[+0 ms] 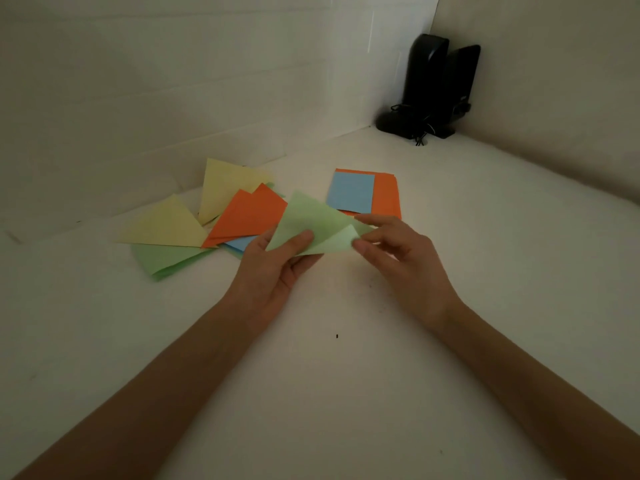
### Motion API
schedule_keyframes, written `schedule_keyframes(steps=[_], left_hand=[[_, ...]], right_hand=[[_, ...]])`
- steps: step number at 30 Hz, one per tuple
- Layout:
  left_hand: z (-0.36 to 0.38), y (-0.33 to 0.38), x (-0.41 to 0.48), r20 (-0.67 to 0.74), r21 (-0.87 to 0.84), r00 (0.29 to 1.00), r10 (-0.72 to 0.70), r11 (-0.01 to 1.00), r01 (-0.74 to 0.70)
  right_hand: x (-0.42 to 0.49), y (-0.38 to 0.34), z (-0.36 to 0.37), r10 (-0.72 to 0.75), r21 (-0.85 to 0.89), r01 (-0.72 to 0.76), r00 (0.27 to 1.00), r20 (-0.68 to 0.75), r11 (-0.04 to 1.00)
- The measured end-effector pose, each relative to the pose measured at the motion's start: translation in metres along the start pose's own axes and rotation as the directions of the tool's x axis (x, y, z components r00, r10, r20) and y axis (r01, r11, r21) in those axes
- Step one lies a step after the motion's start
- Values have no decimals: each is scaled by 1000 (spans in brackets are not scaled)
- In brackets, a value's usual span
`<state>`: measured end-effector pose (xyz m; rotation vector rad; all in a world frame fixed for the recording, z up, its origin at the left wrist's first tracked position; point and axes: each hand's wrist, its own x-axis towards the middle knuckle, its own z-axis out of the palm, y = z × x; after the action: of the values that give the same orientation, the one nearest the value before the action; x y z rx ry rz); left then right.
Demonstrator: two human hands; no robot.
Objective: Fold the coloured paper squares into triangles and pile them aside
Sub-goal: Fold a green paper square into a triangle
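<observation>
Where two pale walls (pixel 173 81) meet in a corner, a white tabletop (pixel 346 375) fills most of the dim view, flecked with a few dark specks. Far left on it lies a loose pile of folded triangles (pixel 242 213), yellow, orange, green and blue, overlapping. A black device (pixel 429 88) with a cord stands in the corner. Near it lies an orange stack of squares (pixel 386 195) topped by a blue square (pixel 349 194). Above the table, the left hand (pixel 273 268) grips a partly folded green paper (pixel 308 216), thumb on top, while the right hand (pixel 398 251) pinches its right corner.
</observation>
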<state>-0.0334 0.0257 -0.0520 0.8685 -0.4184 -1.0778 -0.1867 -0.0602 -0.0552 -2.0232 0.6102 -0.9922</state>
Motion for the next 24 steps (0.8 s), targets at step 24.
schedule_keyframes(steps=[24], left_hand=[[-1,9,-15,383,633,910,156,673,-382]], right_hand=[[-5,-12,-9,106,-156,-83,984,142,984]])
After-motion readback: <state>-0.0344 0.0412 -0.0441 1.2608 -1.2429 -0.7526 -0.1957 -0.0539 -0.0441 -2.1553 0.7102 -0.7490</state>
